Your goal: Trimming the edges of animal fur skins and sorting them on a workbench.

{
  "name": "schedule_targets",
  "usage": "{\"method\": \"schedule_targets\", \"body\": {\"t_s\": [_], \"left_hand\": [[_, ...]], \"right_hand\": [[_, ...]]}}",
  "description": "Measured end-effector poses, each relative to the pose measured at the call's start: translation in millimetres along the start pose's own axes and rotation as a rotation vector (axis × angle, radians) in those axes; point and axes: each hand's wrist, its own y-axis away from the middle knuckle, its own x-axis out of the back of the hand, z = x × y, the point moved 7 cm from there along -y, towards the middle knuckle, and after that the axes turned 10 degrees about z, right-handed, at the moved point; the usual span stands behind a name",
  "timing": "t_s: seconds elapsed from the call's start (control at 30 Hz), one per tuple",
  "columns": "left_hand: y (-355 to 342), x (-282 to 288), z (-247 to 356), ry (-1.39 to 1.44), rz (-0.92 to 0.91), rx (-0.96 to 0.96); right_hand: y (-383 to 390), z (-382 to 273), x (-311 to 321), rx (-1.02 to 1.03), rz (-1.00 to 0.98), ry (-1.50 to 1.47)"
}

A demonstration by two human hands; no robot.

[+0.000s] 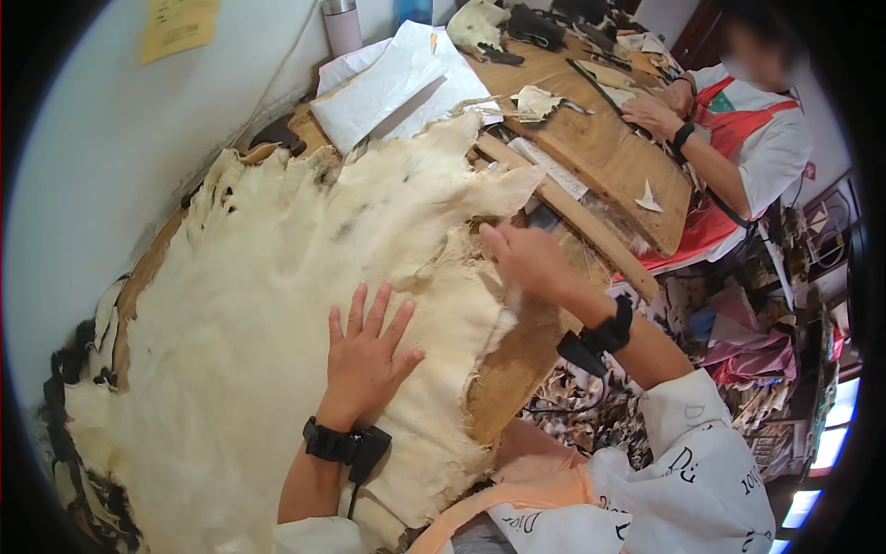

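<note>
A large cream-coloured animal hide [231, 314] lies spread over the wooden table, its edges ragged and dark in places. My left hand [366, 355] rests flat on it, fingers spread, holding nothing. At the hide's right edge my right hand [528, 260] is closed, thumb and curled fingers at the border by a torn-looking, rough patch. The inside of that grip is hidden from view. Bare wood of the table [521, 355] shows just below my right hand. Each wrist wears a black strap with a small device.
Across a second wooden table [609, 148], a person in a red apron [729, 120] handles a hide piece. White paper [388, 88] and a tumbler [342, 26] stand near the wall. A wooden bar [572, 217] lies between the tables. Fur scraps [591, 406] cover the floor on the right.
</note>
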Motion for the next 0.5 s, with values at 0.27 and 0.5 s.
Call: {"method": "schedule_targets", "body": {"t_s": [0.27,0.5], "left_hand": [[0.2,-0.7,1.3,-0.013,0.013,0.006],[-0.3,1.6,0.6,-0.004,-0.027,0.023]], "right_hand": [[26.8,-22.6,-12.0,0.291,0.262,-0.009],[9.3,-14.0,-17.2,0.195,0.177,-0.003]]}}
